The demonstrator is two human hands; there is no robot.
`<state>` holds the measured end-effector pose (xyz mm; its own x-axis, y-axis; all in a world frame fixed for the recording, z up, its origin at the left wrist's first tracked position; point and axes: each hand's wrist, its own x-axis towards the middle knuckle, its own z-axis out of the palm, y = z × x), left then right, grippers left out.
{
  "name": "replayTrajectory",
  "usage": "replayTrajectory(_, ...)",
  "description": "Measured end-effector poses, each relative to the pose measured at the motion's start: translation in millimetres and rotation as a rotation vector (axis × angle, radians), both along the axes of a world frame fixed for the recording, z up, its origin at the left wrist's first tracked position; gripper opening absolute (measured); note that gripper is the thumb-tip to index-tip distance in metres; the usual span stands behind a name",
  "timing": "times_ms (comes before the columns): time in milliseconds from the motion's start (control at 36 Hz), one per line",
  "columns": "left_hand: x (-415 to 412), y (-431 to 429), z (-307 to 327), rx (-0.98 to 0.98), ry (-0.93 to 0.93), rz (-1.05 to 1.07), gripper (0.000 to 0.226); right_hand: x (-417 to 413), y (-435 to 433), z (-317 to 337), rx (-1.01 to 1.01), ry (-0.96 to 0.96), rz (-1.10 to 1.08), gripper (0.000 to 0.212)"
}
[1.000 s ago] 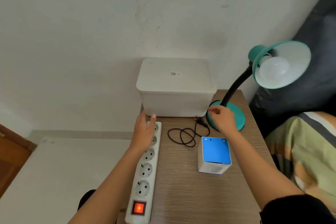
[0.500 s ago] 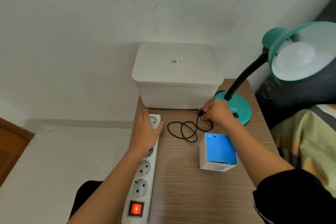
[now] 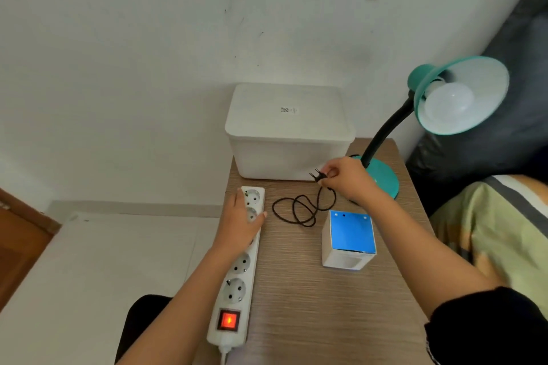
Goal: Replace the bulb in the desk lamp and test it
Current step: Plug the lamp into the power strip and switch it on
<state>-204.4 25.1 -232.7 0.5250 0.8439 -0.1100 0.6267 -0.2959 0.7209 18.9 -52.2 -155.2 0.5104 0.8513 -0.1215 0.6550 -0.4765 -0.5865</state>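
Observation:
A teal desk lamp [image 3: 385,179] with a black gooseneck stands at the table's far right. A white bulb [image 3: 449,104] sits unlit in its shade. My right hand [image 3: 347,179] pinches the lamp's black plug [image 3: 318,176] a little above the table, prongs pointing left. The black cord [image 3: 299,210] lies coiled below it. My left hand [image 3: 241,224] rests flat on a white power strip [image 3: 237,270], covering its upper sockets. The strip's red switch [image 3: 228,320] glows.
A white lidded box [image 3: 289,130] stands against the wall behind the strip and plug. A small blue-and-white bulb carton [image 3: 350,238] sits under my right forearm. The wooden table [image 3: 326,305] ends close on the left; bedding lies to the right.
My right hand has left the lamp base, taken hold of the plug and lifted it off the table. My left hand has settled down over the strip's upper sockets.

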Motion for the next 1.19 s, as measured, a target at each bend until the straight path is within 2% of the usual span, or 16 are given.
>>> replayTrajectory(111, -16, -15, 1, -0.067, -0.036, -0.004, 0.085, -30, 7, 16, 0.099, 0.027, 0.100, 0.017)
replayTrajectory(250, -26, -28, 1, -0.075, -0.051, 0.001, 0.085, -65, 18, 13, 0.082, 0.042, 0.219, 0.019)
replayTrajectory(611, -31, -33, -10, -0.120, -0.111, 0.039, 0.085, -101, 57, -25, 0.042, 0.021, 0.208, 0.023)
replayTrajectory(944, -26, -29, -21, -0.080, -0.094, 0.048, 0.085, -113, 83, -21, -0.138, -0.232, 0.391, 0.025)
replayTrajectory(1194, -25, -31, -19, -0.123, -0.158, 0.046, 0.082, -114, 85, -18, -0.199, -0.218, 0.320, 0.028)
